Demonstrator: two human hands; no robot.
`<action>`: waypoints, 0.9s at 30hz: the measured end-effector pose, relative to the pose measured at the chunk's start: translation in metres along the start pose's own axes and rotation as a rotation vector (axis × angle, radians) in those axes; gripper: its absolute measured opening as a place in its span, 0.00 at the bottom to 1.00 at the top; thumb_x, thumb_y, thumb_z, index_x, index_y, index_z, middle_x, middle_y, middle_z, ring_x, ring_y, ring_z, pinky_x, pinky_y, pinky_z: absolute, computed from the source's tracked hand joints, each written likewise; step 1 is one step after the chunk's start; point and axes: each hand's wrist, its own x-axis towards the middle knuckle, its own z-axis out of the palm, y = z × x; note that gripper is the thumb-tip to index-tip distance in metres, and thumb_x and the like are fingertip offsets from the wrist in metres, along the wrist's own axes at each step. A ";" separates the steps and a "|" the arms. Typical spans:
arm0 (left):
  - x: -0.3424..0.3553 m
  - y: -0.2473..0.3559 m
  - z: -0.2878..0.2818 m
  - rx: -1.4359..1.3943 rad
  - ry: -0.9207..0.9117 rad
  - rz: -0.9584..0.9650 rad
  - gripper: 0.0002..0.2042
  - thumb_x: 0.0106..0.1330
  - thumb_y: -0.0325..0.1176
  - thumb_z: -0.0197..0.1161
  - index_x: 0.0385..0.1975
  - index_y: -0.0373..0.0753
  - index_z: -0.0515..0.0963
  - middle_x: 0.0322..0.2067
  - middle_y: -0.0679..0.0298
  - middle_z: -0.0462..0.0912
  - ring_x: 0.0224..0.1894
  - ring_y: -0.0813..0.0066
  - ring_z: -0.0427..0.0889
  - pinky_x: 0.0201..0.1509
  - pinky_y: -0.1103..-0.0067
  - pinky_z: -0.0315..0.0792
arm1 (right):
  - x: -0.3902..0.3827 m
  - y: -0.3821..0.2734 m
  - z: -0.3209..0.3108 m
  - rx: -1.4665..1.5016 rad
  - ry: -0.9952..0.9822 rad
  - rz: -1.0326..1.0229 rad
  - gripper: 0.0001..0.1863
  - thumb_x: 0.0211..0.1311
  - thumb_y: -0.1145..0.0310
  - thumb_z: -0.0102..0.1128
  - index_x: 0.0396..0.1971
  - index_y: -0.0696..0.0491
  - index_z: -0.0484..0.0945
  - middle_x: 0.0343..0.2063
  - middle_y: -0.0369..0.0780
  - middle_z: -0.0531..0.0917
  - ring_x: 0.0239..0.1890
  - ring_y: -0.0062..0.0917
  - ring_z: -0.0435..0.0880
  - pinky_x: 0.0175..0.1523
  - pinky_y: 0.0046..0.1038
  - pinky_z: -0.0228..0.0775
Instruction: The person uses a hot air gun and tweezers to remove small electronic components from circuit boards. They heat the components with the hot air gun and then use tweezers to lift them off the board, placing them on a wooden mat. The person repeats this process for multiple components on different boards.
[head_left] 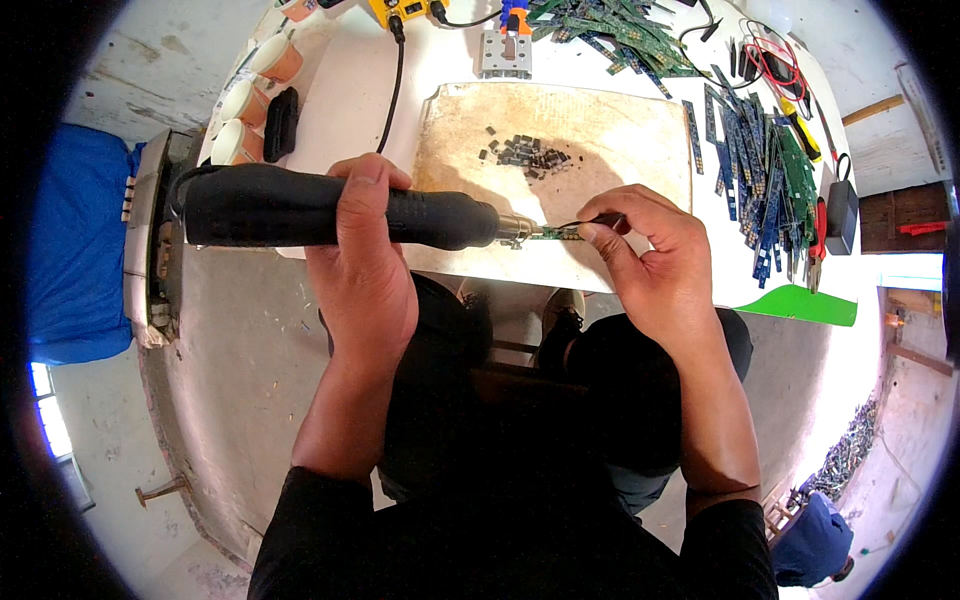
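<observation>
My left hand (365,250) grips a black cylindrical tool (260,205), which looks like a hot-air gun, held level with its metal nozzle (512,226) pointing right. The nozzle sits over a narrow green circuit strip (548,234) at the front of a stained, light board (450,130). My right hand (655,250) pinches a dark, thin tool (610,220), apparently tweezers, with its tip at the strip beside the nozzle. Behind them on the board lies a pile of small black components (530,153).
Circuit-strip piles (620,30) (770,190) lie back and right, near pliers (818,225), a screwdriver (800,130) and a black box (840,215). Cups (240,140), a black case (281,125), a yellow device (395,12) and a metal fixture (505,55) stand behind. A co-worker (810,540) is at lower right.
</observation>
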 end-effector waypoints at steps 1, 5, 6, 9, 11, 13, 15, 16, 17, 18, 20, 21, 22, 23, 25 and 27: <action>0.000 0.000 0.000 0.008 0.007 0.000 0.14 0.73 0.44 0.57 0.34 0.38 0.74 0.34 0.64 0.75 0.41 0.74 0.71 0.56 0.75 0.65 | 0.000 0.000 0.000 -0.005 -0.002 0.002 0.07 0.56 0.84 0.64 0.35 0.60 0.81 0.31 0.44 0.84 0.34 0.31 0.85 0.41 0.26 0.75; 0.000 0.000 -0.001 0.003 0.003 0.003 0.14 0.73 0.44 0.58 0.34 0.38 0.75 0.34 0.64 0.74 0.41 0.75 0.71 0.57 0.76 0.65 | 0.000 0.000 0.000 -0.010 -0.006 0.003 0.08 0.56 0.84 0.64 0.36 0.60 0.81 0.32 0.44 0.84 0.34 0.32 0.86 0.41 0.26 0.76; 0.000 0.000 -0.001 0.003 0.002 0.004 0.14 0.73 0.44 0.58 0.34 0.38 0.75 0.34 0.64 0.74 0.41 0.74 0.71 0.57 0.75 0.65 | -0.001 0.000 0.000 -0.010 -0.005 0.001 0.08 0.56 0.84 0.64 0.36 0.60 0.81 0.32 0.44 0.84 0.35 0.32 0.86 0.41 0.26 0.76; 0.000 0.000 -0.002 0.020 -0.005 0.000 0.14 0.73 0.45 0.57 0.34 0.38 0.75 0.35 0.64 0.74 0.42 0.74 0.71 0.57 0.75 0.65 | 0.000 0.002 0.000 -0.008 -0.006 -0.010 0.08 0.56 0.84 0.64 0.36 0.60 0.81 0.32 0.44 0.85 0.35 0.32 0.86 0.42 0.26 0.76; 0.000 0.001 -0.002 0.027 -0.004 -0.002 0.14 0.73 0.45 0.57 0.34 0.39 0.75 0.35 0.64 0.74 0.42 0.74 0.71 0.57 0.75 0.65 | -0.001 0.002 0.000 -0.011 -0.006 -0.011 0.08 0.56 0.84 0.64 0.36 0.60 0.81 0.32 0.44 0.84 0.35 0.32 0.86 0.42 0.26 0.76; 0.000 0.001 -0.001 0.026 0.003 0.000 0.14 0.73 0.45 0.57 0.34 0.39 0.75 0.34 0.64 0.74 0.42 0.74 0.71 0.57 0.75 0.65 | -0.001 0.001 0.000 -0.008 -0.009 -0.003 0.08 0.56 0.84 0.64 0.36 0.60 0.81 0.32 0.44 0.84 0.35 0.32 0.86 0.41 0.26 0.76; 0.000 0.000 -0.001 0.016 0.003 -0.003 0.14 0.73 0.45 0.57 0.34 0.39 0.75 0.34 0.64 0.75 0.41 0.74 0.71 0.56 0.75 0.65 | -0.001 0.000 0.000 0.000 -0.013 0.015 0.08 0.56 0.84 0.64 0.36 0.60 0.81 0.32 0.44 0.84 0.34 0.32 0.86 0.41 0.25 0.76; 0.000 0.000 -0.001 0.011 0.004 -0.004 0.14 0.73 0.45 0.57 0.34 0.39 0.75 0.34 0.64 0.75 0.41 0.74 0.71 0.56 0.74 0.65 | -0.001 0.000 0.000 0.002 -0.014 0.008 0.08 0.57 0.83 0.64 0.36 0.60 0.81 0.32 0.44 0.84 0.34 0.32 0.86 0.41 0.25 0.76; 0.000 0.000 -0.001 0.013 0.004 -0.003 0.14 0.73 0.45 0.57 0.34 0.39 0.74 0.34 0.64 0.75 0.41 0.74 0.71 0.56 0.75 0.65 | -0.001 0.001 0.000 0.005 -0.015 0.001 0.08 0.57 0.83 0.64 0.36 0.60 0.81 0.32 0.44 0.84 0.34 0.32 0.86 0.41 0.25 0.76; 0.000 0.000 -0.001 0.014 0.004 -0.001 0.14 0.73 0.45 0.57 0.34 0.39 0.74 0.34 0.64 0.75 0.41 0.74 0.71 0.56 0.75 0.65 | -0.001 0.001 0.000 0.008 -0.017 -0.005 0.08 0.57 0.83 0.64 0.36 0.60 0.81 0.32 0.44 0.84 0.34 0.32 0.86 0.40 0.25 0.75; 0.001 0.000 -0.001 0.015 0.006 0.004 0.14 0.73 0.44 0.57 0.34 0.38 0.74 0.34 0.64 0.75 0.41 0.74 0.71 0.55 0.75 0.65 | -0.001 0.001 0.000 0.004 -0.018 -0.008 0.08 0.57 0.83 0.64 0.36 0.59 0.81 0.32 0.44 0.84 0.34 0.32 0.86 0.40 0.26 0.75; 0.000 0.000 -0.001 0.014 0.007 0.008 0.14 0.73 0.44 0.57 0.34 0.38 0.74 0.34 0.64 0.75 0.41 0.74 0.71 0.55 0.75 0.65 | -0.001 0.000 0.000 0.002 -0.019 -0.009 0.07 0.57 0.83 0.64 0.36 0.59 0.81 0.32 0.44 0.84 0.34 0.32 0.86 0.40 0.26 0.75; 0.000 0.001 0.000 0.013 0.009 0.013 0.14 0.73 0.44 0.57 0.34 0.38 0.74 0.34 0.64 0.75 0.41 0.74 0.71 0.55 0.75 0.65 | -0.001 0.000 0.000 -0.001 -0.018 -0.011 0.08 0.57 0.83 0.64 0.36 0.59 0.81 0.32 0.44 0.84 0.34 0.33 0.86 0.40 0.26 0.75; 0.001 0.000 -0.001 0.008 0.008 0.011 0.14 0.73 0.44 0.57 0.34 0.38 0.74 0.34 0.64 0.75 0.41 0.74 0.71 0.55 0.75 0.65 | -0.001 0.000 0.000 -0.005 -0.016 -0.013 0.08 0.57 0.83 0.64 0.36 0.59 0.81 0.32 0.44 0.84 0.34 0.33 0.86 0.40 0.26 0.75; 0.001 -0.001 -0.002 -0.001 0.006 0.007 0.14 0.73 0.44 0.58 0.34 0.38 0.74 0.34 0.64 0.75 0.41 0.74 0.71 0.55 0.75 0.65 | -0.001 0.000 0.000 -0.007 -0.015 -0.017 0.08 0.57 0.83 0.65 0.36 0.59 0.81 0.32 0.44 0.84 0.34 0.33 0.85 0.40 0.26 0.75; 0.001 -0.001 -0.003 -0.002 -0.006 0.006 0.14 0.73 0.44 0.58 0.34 0.38 0.74 0.34 0.64 0.75 0.41 0.74 0.71 0.55 0.75 0.65 | -0.001 0.001 0.001 -0.002 -0.015 -0.021 0.08 0.57 0.83 0.64 0.36 0.59 0.81 0.32 0.44 0.84 0.34 0.33 0.85 0.40 0.26 0.76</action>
